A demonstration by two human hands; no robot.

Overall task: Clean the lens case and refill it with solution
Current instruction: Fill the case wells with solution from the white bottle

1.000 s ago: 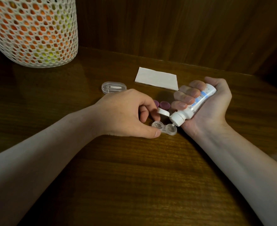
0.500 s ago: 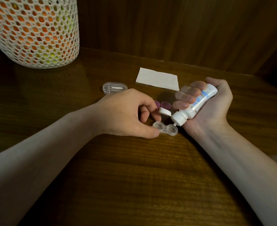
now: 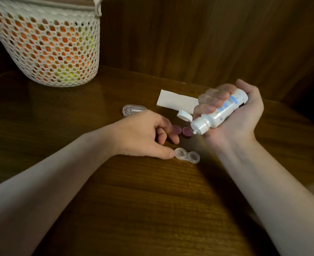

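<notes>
Refill step underway: right hand [image 3: 239, 115] clamps solution bottle [image 3: 221, 111], flip cap open, nozzle off-target. Left hand [image 3: 145, 133] loosely curled, thumb touching lens case [image 3: 187, 155]. Next: nozzle over wells, squeeze gently.

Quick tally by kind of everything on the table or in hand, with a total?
Lens case: 1
Purple caps: 2
Solution bottle: 1
Folded tissue: 1
Clear tweezer box: 1
White mesh basket: 1
Total: 7
</notes>
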